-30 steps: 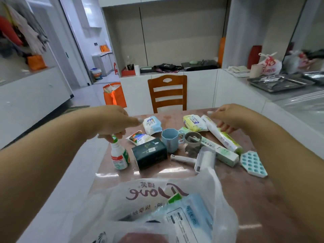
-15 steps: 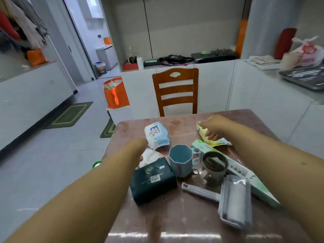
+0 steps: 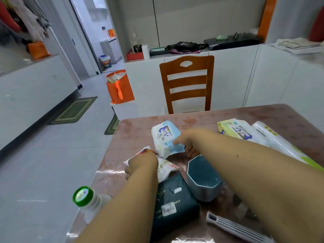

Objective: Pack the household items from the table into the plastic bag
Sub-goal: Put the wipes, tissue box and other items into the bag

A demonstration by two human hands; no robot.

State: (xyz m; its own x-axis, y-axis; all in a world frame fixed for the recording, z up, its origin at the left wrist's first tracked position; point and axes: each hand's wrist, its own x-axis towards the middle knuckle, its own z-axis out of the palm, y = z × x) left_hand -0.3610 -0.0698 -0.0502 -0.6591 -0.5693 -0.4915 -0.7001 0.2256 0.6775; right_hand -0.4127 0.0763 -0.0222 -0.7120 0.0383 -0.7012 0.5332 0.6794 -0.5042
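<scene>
While both arms reach in from the lower edge of the frame, the right hand sits at the centre, its grip pinched on the lower right corner of a blue-and-white wipes pack, which tilts up off the brown patterned surface. Just left and below it, the left hand rests on a white snack packet with red print; its fingers curl over the packet's left end, clamped on it as far as can be seen. Right of that packet stands a teal octagonal cup, upright, partly behind the right forearm. Below the packet lies a dark green tissue pack, touching the packet's lower edge. At the lower left edge of the surface stands a bottle with a green cap. A yellow wipes pack and a long white-and-green tube lie at the right. A white ribbed handle lies at the lower right. The plastic bag is out of view. Beyond the surface stands a wooden chair, and an orange bag sits left of it.
</scene>
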